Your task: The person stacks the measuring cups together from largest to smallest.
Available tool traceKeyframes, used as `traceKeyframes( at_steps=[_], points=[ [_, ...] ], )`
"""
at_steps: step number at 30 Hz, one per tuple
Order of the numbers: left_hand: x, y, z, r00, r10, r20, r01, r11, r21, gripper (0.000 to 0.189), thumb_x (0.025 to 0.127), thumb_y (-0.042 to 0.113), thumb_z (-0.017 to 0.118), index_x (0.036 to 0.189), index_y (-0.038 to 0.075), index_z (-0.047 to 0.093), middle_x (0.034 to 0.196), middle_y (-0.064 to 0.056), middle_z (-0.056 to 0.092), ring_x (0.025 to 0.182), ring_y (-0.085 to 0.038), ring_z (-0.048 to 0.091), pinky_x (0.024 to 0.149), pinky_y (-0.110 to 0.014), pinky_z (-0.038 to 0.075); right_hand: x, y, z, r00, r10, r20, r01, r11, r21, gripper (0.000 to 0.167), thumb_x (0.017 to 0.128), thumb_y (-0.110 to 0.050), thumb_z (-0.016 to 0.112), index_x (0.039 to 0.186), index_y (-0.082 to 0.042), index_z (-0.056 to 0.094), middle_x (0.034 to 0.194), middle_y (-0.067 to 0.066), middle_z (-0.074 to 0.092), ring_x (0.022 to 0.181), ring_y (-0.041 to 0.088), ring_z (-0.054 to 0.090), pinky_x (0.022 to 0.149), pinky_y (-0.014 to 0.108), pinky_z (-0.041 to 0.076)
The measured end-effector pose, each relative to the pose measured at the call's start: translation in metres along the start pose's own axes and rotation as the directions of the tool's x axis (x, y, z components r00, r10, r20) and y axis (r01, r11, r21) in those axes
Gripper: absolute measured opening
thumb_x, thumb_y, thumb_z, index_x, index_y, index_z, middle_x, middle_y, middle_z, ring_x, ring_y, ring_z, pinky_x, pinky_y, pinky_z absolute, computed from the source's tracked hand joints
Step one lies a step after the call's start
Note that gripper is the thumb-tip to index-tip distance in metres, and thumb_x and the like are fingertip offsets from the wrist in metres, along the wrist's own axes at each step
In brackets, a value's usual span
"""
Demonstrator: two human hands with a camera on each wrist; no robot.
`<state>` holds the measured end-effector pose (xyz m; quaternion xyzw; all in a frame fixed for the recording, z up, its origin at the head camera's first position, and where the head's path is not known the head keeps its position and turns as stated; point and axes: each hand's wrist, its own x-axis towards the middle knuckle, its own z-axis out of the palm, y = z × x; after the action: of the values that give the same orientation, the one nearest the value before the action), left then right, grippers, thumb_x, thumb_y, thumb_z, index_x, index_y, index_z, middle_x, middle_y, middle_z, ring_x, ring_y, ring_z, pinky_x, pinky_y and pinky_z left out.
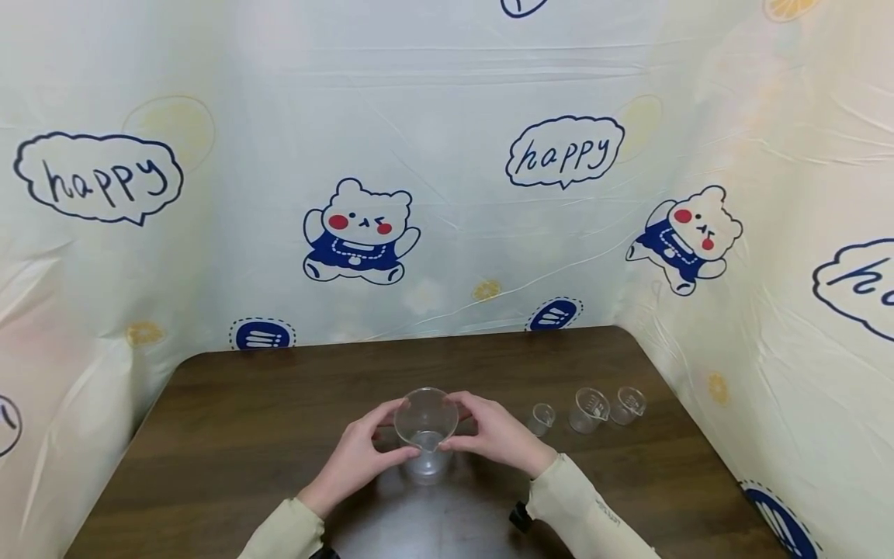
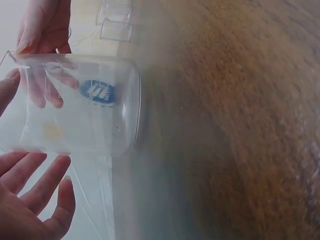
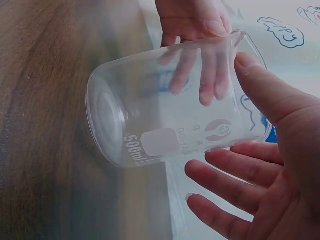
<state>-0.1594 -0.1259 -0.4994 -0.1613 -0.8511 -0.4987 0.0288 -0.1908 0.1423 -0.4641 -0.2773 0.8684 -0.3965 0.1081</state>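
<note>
A large clear glass beaker (image 1: 427, 419) stands upright between my two hands at the middle of the table. White print reading 500ml shows low on the beaker (image 3: 155, 115) in the right wrist view, and its inside looks bare. My left hand (image 1: 358, 458) holds it near the rim from the left, thumb at the near side and fingers round the far side. From the right, my right hand (image 1: 501, 436) grips the same upper part, its thumb beside the pouring lip. The lower fingers of the right hand (image 3: 280, 170) spread loosely away from the glass.
Three smaller clear beakers stand right of my right hand: a tiny one (image 1: 542, 419), a bigger one (image 1: 589, 411) and another (image 1: 627, 406) near the right edge. The dark wooden table (image 1: 279, 404) meets a printed curtain (image 1: 447, 155) at its back and sides.
</note>
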Motion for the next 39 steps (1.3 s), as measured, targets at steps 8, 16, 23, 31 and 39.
traceKeyframes(
  at_steps=[8,16,23,31,39],
  points=[
    [-0.0009,-0.0035,0.0007,1.0,0.021,0.002,-0.021,1.0,-0.021,0.071,0.081,0.031,0.092,0.144,0.018,0.061,0.137,-0.002,0.068,0.113,-0.027,0.069,0.088,-0.051,0.055,-0.0006,0.0041,0.0042,1.0,0.009,-0.008,-0.009,1.0,0.004,0.07,0.088,-0.045,0.083,0.144,-0.013,0.056,0.136,0.004,0.065,0.115,0.018,0.065,0.096,0.046,0.057],
    [-0.0002,-0.0051,0.0013,1.0,0.025,0.016,-0.024,0.999,-0.034,0.071,0.083,0.033,0.09,0.145,0.016,0.059,0.139,-0.004,0.065,0.114,-0.028,0.066,0.088,-0.047,0.056,-0.001,0.0035,0.0038,1.0,0.022,-0.005,-0.022,1.0,0.008,0.068,0.088,-0.043,0.084,0.144,-0.016,0.055,0.135,0.002,0.064,0.115,0.017,0.065,0.096,0.045,0.057],
    [0.0024,-0.0074,0.0021,0.998,0.018,0.063,-0.014,0.998,-0.069,0.076,0.082,0.03,0.092,0.147,0.013,0.055,0.139,-0.008,0.061,0.116,-0.033,0.061,0.088,-0.044,0.056,-0.0011,0.0047,0.0068,1.0,-0.005,-0.021,0.005,1.0,0.021,0.068,0.088,-0.041,0.084,0.142,-0.011,0.055,0.134,0.007,0.065,0.113,0.022,0.067,0.095,0.049,0.056],
    [0.0074,-0.0065,0.0042,0.993,-0.009,0.121,0.013,0.999,-0.034,0.087,0.08,0.037,0.092,0.154,0.019,0.05,0.141,-0.002,0.053,0.122,-0.023,0.055,0.093,-0.035,0.052,-0.0001,0.0047,0.0063,1.0,-0.013,-0.017,0.013,1.0,0.018,0.067,0.088,-0.04,0.084,0.142,-0.011,0.055,0.134,0.007,0.065,0.113,0.022,0.067,0.093,0.047,0.057],
    [0.008,-0.0062,0.0076,0.992,0.002,0.128,-0.001,1.0,-0.005,0.094,0.078,0.039,0.093,0.156,0.017,0.046,0.142,-0.005,0.053,0.125,-0.024,0.054,0.095,-0.035,0.051,-0.0009,0.0055,0.0076,1.0,-0.018,-0.018,0.018,1.0,0.011,0.067,0.089,-0.042,0.084,0.142,-0.011,0.055,0.136,0.007,0.065,0.112,0.02,0.067,0.093,0.047,0.058]
  ],
)
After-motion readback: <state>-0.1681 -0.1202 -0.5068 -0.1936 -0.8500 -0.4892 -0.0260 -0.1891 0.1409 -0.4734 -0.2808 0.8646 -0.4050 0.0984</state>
